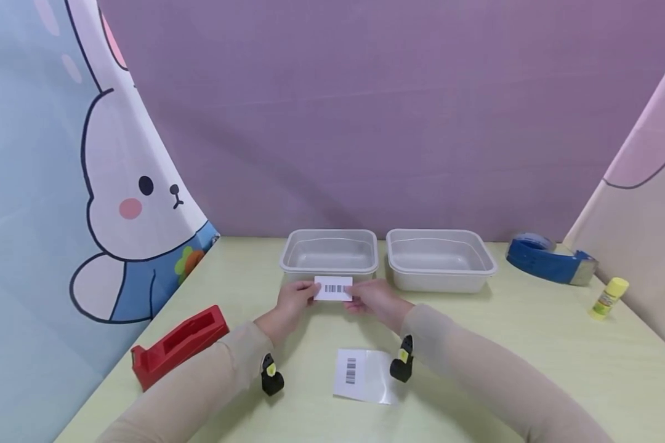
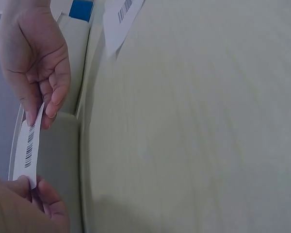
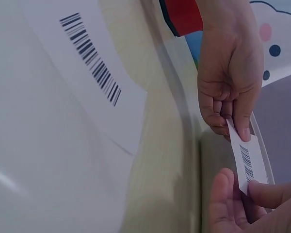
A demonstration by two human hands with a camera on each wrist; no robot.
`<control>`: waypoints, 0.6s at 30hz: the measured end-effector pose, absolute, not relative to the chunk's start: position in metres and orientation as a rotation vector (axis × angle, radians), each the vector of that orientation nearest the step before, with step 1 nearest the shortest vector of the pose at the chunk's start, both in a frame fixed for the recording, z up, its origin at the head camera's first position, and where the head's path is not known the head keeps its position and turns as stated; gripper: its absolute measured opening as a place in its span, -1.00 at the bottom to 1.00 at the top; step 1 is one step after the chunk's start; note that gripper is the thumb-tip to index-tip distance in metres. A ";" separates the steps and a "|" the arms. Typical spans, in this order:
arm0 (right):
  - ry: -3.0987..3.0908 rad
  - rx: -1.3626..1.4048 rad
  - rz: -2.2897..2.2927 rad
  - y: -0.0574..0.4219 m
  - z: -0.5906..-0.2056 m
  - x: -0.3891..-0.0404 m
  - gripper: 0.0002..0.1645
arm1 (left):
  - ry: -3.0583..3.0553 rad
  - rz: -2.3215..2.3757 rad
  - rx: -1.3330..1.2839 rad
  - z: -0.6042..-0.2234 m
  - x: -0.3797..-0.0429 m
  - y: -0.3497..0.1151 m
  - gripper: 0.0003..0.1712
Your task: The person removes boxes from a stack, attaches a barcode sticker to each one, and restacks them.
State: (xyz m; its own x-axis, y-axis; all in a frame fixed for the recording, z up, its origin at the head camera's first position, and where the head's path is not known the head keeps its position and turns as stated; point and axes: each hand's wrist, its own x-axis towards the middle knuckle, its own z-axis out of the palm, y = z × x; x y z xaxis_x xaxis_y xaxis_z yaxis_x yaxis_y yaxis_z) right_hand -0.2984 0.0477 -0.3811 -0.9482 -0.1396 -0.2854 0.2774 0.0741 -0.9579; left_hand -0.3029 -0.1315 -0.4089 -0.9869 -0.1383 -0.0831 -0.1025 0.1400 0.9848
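Observation:
A white barcode label (image 1: 333, 288) is stretched between both hands, in front of the left grey plastic tub (image 1: 329, 271). My left hand (image 1: 295, 303) pinches its left end, thumb on the printed face. The right end is pinched by my right hand (image 1: 378, 300). In the right wrist view the label (image 3: 249, 162) stands close to the tub's outer wall; whether it touches cannot be told. On the table nearer to me lies a sheet with a second barcode label (image 1: 351, 374) and a glossy bare backing part (image 1: 378, 376).
A second grey tub (image 1: 442, 280) stands right of the first. The red tape dispenser (image 1: 180, 344) sits at the left, beside my left forearm. Toward the right edge are a blue tape dispenser (image 1: 548, 263) and a yellow glue stick (image 1: 608, 299). A purple cloth (image 1: 399, 123) hangs behind the table.

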 end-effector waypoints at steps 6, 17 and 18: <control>1.992 0.262 -2.039 0.038 -0.386 -0.309 -0.66 | -2.313 -2.047 0.301 -0.410 -0.312 -0.133 -0.71; 2.024 0.302 -2.127 0.029 -0.394 -0.317 -0.70 | -2.247 -2.063 0.381 -0.415 -0.321 -0.133 -0.68; 2.025 0.306 -2.133 0.028 -0.394 -0.318 -0.70 | -2.239 -2.066 0.386 -0.415 -0.321 -0.133 -0.68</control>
